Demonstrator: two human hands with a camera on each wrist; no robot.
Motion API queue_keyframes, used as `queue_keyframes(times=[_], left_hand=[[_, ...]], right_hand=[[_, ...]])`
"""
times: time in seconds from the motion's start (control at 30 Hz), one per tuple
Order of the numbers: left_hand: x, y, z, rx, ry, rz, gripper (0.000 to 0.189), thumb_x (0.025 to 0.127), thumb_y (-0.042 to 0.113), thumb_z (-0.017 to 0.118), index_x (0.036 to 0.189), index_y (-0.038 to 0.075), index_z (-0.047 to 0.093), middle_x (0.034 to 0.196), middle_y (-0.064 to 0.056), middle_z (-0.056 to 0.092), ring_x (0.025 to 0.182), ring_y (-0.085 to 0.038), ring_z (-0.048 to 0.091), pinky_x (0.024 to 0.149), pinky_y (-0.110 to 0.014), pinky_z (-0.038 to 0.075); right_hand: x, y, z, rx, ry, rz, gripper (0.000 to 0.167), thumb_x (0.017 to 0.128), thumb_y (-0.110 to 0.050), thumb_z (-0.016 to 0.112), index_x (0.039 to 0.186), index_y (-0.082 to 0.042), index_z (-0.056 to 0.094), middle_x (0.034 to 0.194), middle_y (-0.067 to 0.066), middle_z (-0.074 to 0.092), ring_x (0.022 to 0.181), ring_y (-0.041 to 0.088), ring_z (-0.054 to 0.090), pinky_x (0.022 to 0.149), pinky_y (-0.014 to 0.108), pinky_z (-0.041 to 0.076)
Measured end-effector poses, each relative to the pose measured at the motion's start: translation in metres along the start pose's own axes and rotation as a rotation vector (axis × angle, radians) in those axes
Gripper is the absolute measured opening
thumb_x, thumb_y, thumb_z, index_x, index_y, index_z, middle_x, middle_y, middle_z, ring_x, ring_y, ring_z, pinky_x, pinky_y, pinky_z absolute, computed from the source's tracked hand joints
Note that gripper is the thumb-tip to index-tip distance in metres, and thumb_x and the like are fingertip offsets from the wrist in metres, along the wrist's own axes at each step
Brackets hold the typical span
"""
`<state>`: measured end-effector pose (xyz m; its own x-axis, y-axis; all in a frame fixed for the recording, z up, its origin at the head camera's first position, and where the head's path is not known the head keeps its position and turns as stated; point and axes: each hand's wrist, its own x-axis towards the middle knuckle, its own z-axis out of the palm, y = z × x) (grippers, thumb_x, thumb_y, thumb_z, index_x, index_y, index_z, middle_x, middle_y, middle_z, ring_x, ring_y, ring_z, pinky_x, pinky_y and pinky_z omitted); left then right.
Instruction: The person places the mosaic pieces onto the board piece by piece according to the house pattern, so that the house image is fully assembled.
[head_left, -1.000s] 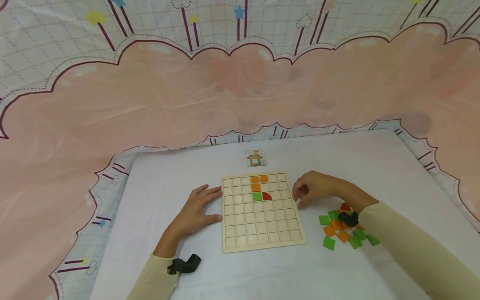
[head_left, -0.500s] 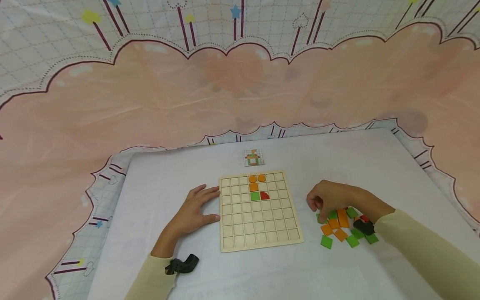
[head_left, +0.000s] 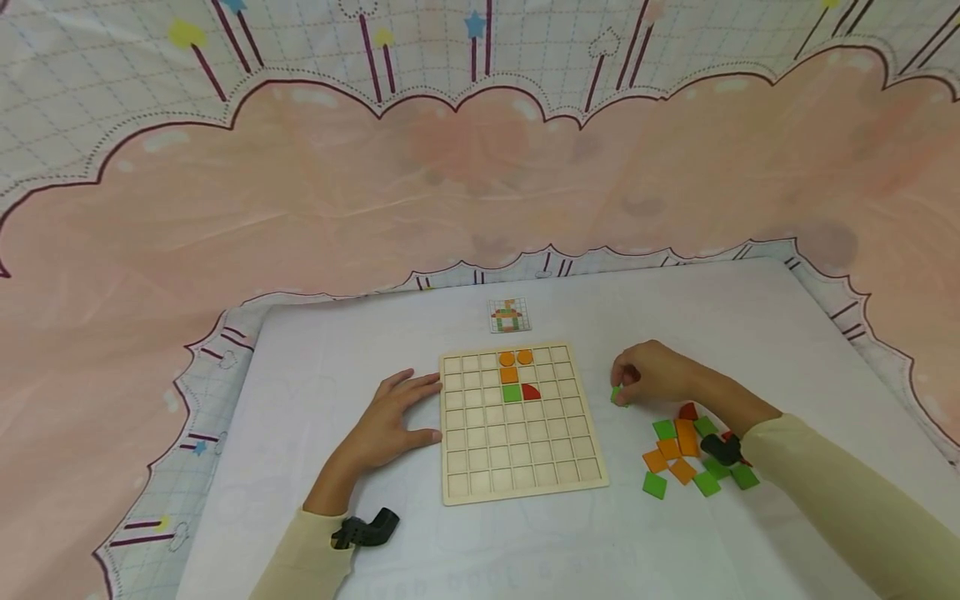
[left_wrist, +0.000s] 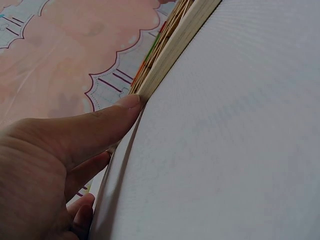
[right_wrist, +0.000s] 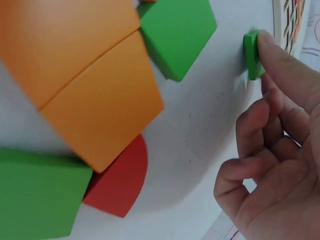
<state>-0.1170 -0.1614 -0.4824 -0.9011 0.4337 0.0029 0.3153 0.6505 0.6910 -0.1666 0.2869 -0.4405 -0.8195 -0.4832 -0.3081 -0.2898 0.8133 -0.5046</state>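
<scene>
My right hand [head_left: 654,372] pinches a green square tile [right_wrist: 253,54] between thumb and fingers, just right of the wooden grid board [head_left: 472,483]. My left hand [head_left: 392,423] lies with extended fingers along the board's left edge, and its thumb [left_wrist: 131,102] touches that edge in the left wrist view. On the board sit two orange round tiles [head_left: 507,359] in the top row, with an orange square [head_left: 509,375] below the left one. Under that square lies a green square [head_left: 512,392], and beside it a red quarter-circle tile [head_left: 531,392].
Loose green, orange and red tiles [head_left: 682,471] lie in a pile under my right wrist. Behind the board lies a small card [head_left: 509,316] printed with a coloured pattern on a grid. A white cloth [head_left: 337,333] covers the table.
My right hand went from beside the board to the loose tiles, then came back up and left with a green square tile. My left hand has stayed at the board's edge.
</scene>
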Motion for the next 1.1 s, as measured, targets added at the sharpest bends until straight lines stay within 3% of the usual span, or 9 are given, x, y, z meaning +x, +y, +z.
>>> queue_keyframes(times=[0.33, 0.57, 0.8, 1.1], left_hand=[[0.000, -0.002, 0.001, 0.013, 0.004, -0.009, 0.075, 0.080, 0.029, 0.087, 0.147, 0.014, 0.057, 0.159, 0.000, 0.047, 0.155, -0.035, 0.020, 0.121, -0.067, 0.024], [0.000, -0.001, 0.002, 0.007, 0.002, -0.022, 0.074, 0.081, 0.030, 0.087, 0.147, 0.014, 0.057, 0.159, 0.001, 0.047, 0.156, -0.035, 0.019, 0.120, -0.068, 0.024], [0.000, 0.000, 0.001, 0.003, -0.005, -0.019, 0.075, 0.081, 0.030, 0.087, 0.147, 0.014, 0.056, 0.159, 0.002, 0.047, 0.156, -0.034, 0.019, 0.121, -0.066, 0.024], [0.000, -0.001, 0.000, 0.018, 0.004, 0.003, 0.073, 0.081, 0.029, 0.087, 0.146, 0.012, 0.057, 0.159, -0.001, 0.048, 0.155, -0.037, 0.021, 0.121, -0.067, 0.024]], right_hand=[[0.023, -0.015, -0.004, 0.087, -0.022, -0.086, 0.011, 0.086, -0.021, 0.083, 0.086, -0.018, 0.073, 0.071, -0.006, 0.056, 0.073, 0.012, 0.052, 0.064, 0.023, 0.042], [0.050, -0.054, -0.007, 0.153, -0.037, -0.132, 0.010, 0.086, -0.020, 0.083, 0.086, -0.017, 0.073, 0.072, -0.006, 0.055, 0.074, 0.014, 0.052, 0.066, 0.024, 0.042], [0.081, -0.088, 0.008, 0.201, -0.069, -0.228, 0.011, 0.088, -0.020, 0.081, 0.088, -0.013, 0.072, 0.074, -0.004, 0.059, 0.072, 0.012, 0.053, 0.065, 0.023, 0.044], [0.100, -0.124, 0.025, 0.204, -0.074, -0.255, 0.009, 0.091, -0.018, 0.079, 0.085, -0.015, 0.072, 0.071, -0.005, 0.057, 0.067, 0.010, 0.050, 0.062, 0.024, 0.043]])
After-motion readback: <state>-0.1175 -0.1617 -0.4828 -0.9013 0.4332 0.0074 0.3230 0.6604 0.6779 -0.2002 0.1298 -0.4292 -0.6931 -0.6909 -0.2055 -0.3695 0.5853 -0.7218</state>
